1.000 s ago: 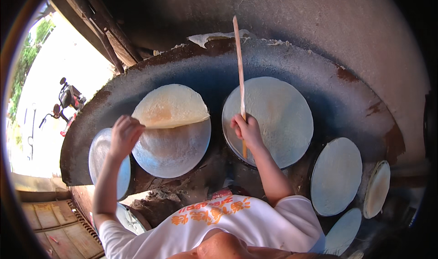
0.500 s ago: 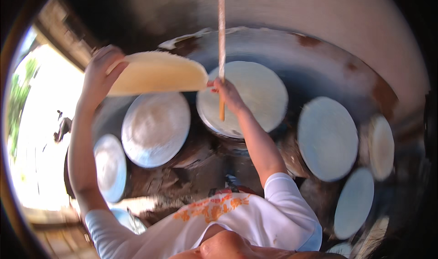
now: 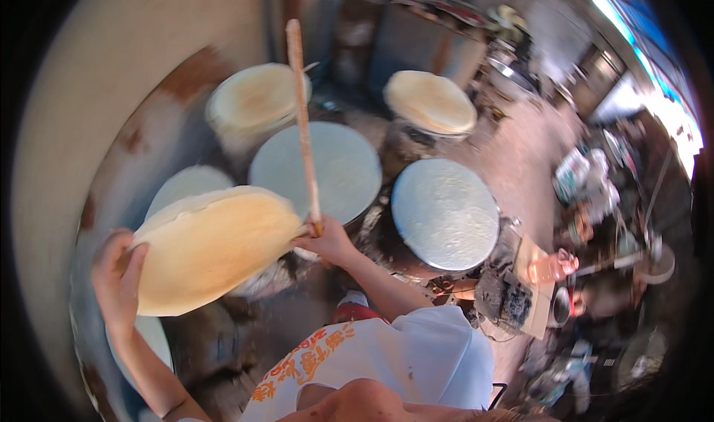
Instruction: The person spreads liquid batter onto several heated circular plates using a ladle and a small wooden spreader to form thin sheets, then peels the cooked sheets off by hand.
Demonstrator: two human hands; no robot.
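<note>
Now both hands carry a thin round sheet.
Left hand (image 3: 119, 277) grip pinches the sheet (image 3: 212, 247) edge; right hand (image 3: 327, 241) clamps an upright stick (image 3: 303, 121) under its far side, above round steamer tops (image 3: 445, 214).

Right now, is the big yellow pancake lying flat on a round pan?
No, the left hand and the stick hold the pancake up.
</note>
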